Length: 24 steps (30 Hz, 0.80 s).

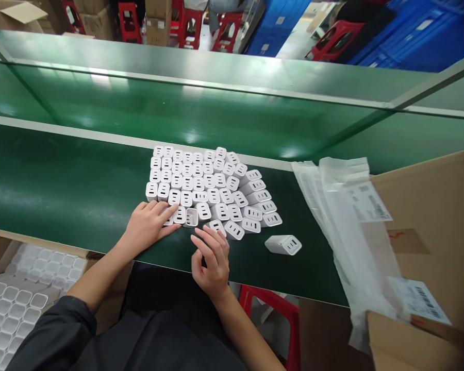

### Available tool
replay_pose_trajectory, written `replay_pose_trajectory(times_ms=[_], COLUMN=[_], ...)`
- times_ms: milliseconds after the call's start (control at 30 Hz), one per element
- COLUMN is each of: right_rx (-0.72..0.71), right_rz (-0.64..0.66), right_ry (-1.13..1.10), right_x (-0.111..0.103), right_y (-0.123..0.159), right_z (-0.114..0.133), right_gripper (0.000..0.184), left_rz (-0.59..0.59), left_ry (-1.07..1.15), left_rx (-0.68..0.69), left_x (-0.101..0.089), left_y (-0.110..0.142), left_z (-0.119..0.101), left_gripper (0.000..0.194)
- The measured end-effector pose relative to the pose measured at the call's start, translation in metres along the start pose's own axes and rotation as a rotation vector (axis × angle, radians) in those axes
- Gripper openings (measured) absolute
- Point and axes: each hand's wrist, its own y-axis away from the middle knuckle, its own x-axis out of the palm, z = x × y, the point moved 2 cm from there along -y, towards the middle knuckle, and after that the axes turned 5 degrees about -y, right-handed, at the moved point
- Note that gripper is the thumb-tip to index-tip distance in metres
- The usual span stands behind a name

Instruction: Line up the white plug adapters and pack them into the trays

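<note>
Many white plastic charger housings [198,183] with slotted ends stand packed together on the dark green bench. Those on the left form straight rows; those on the right lean or lie tilted. My left hand [149,222] rests at the front left corner of the block, fingers spread over the housings there. Just right of it, one housing [191,217] shows an open, hollow end. My right hand [212,260] hovers at the front edge with fingers apart and curled, fingertips near a tilted housing [217,226]. A single housing [283,245] lies on its side farther right.
A green barrier with a pale rail [193,90] runs behind the bench. At right stands a cardboard box [429,206] with clear plastic bags [351,232] draped beside it. Trays of white housings [11,319] sit at lower left. A red stool [290,314] is below the bench.
</note>
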Motion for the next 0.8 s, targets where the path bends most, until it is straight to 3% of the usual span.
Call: replay_pose_trajectory(times_ms=[133, 300, 467, 567, 733, 800], right_rx=[0.034, 0.042, 0.190, 0.431, 0.930, 1.020], right_rz=[0.099, 0.235, 0.370, 0.394, 0.420, 0.381], right_ry=[0.126, 0.165, -0.384, -0.733, -1.261, -1.387], right_x=[0.001, -0.004, -0.025, -0.026, -0.006, -0.003], right_y=[-0.009, -0.029, -0.024, -0.011, 0.004, 0.006], right_z=[-0.004, -0.004, -0.002, -0.004, 0.000, 0.002], right_gripper=[0.049, 0.011, 0.005, 0.009, 0.032, 0.039], left_rz=[-0.042, -0.027, 0.019, 0.041, 0.058, 0.051], left_ry=[0.010, 0.033, 0.086, 0.115, 0.164, 0.148], left_rx=[0.094, 0.129, 0.187, 0.236, 0.355, 0.382], left_x=[0.001, -0.004, -0.013, -0.015, -0.019, -0.022], left_y=[0.006, 0.010, 0.017, 0.017, 0.004, 0.001], left_z=[0.004, 0.011, 0.027, 0.033, 0.033, 0.030], left_gripper=[0.036, 0.034, 0.034, 0.034, 0.033, 0.035])
